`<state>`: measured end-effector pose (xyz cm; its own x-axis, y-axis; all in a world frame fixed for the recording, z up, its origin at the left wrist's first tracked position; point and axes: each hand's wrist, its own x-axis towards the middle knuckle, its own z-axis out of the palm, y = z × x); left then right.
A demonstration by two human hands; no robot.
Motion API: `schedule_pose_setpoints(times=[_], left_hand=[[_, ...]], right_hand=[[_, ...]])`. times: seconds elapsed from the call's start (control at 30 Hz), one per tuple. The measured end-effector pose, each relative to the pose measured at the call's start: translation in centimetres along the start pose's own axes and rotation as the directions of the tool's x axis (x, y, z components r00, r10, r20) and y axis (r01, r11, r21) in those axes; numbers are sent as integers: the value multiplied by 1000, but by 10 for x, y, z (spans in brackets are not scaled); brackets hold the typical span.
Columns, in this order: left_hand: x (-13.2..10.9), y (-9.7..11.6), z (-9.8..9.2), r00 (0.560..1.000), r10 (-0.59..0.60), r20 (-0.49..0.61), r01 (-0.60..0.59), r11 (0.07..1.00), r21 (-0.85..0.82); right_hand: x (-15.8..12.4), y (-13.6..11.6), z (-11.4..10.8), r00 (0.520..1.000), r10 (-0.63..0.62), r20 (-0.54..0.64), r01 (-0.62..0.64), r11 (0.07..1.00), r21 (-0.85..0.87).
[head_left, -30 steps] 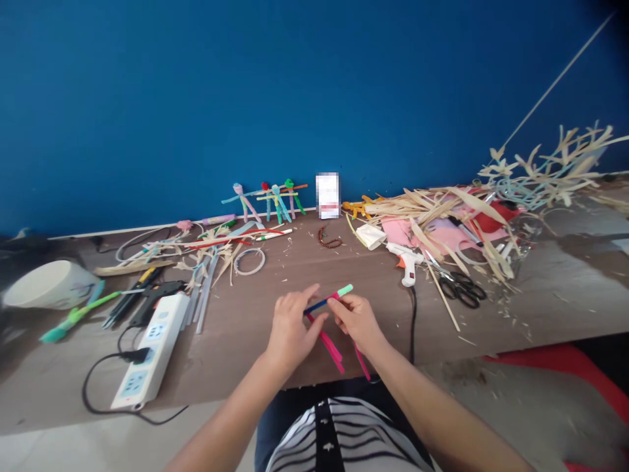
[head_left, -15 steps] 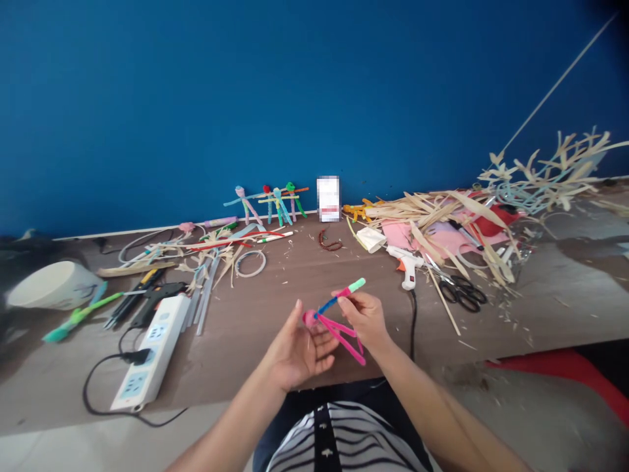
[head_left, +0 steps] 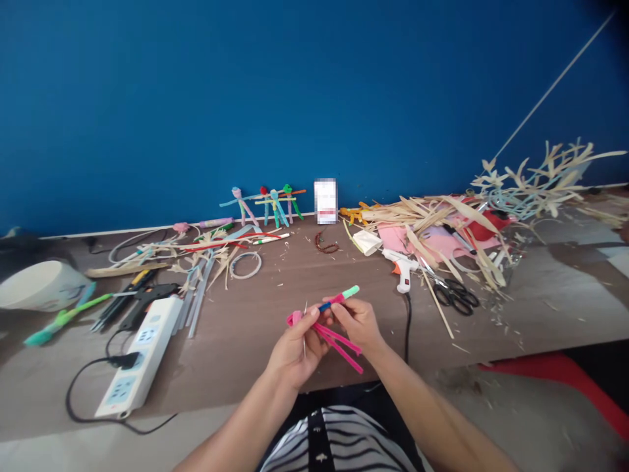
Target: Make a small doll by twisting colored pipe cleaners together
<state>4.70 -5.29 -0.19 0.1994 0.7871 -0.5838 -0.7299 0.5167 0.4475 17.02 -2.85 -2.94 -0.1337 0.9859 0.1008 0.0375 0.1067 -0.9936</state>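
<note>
Head view. The person sat at a brown wooden table, working on a small figure of fuzzy pink and blue pipe cleaners, held up over the table near its front edge. Left hand was mostly closed, fingers curled round the pink looped end. Right hand was nearly closed too, thumb and fingers pinching the blue stem just below the mint-green tip. The figure's long axis ran roughly sideways: tip pointing up-right, two pink strands trailing down-right. Left hand was nearer the loop, right hand nearer the tip. Right of the figure: white hot-glue gun, black-handled scissors, heap of dried straw strips. Left of it: white power strip, black glue gun. Straight ahead of it: a row of small standing pipe-cleaner figures.
</note>
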Motion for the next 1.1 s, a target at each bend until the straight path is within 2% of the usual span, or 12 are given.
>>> schedule_pose_setpoints(times=[0.1,0.2,0.3,0.37,0.47,0.57,0.67,0.77,0.9,1.0,1.1], left_hand=[[6,0,-1,982,188,-2,-187,978,90],[12,2,-6,915,402,-38,-384,895,226],[16,5,-12,854,520,-35,-471,799,374],[16,7,-14,822,569,-3,-501,725,473],[13,9,-15,780,623,65,-518,583,626],[9,9,-14,752,643,148,-524,446,725],[7,11,-14,733,651,200,-531,362,766],[8,14,-17,717,664,209,-528,323,785],[7,21,-20,720,644,257,-520,257,814],[3,27,-19,752,574,325,-515,203,833],[1,33,-17,806,462,370,-494,182,850]], right_hand=[[0,-1,1,997,53,48,-52,998,-27],[0,-5,0,986,104,128,-85,985,-147],[-2,-12,-1,962,106,252,-27,954,-300],[-3,-19,-3,949,101,298,44,894,-445],[-5,-28,-5,936,124,328,144,718,-681],[-6,-35,-6,926,146,349,215,557,-802],[-7,-41,-5,924,155,350,237,485,-842],[-7,-48,-6,923,146,355,248,479,-842],[-7,-56,-10,923,116,368,260,517,-815],[-5,-61,-14,909,92,405,297,537,-789],[-1,-66,-19,889,81,452,338,550,-764]])
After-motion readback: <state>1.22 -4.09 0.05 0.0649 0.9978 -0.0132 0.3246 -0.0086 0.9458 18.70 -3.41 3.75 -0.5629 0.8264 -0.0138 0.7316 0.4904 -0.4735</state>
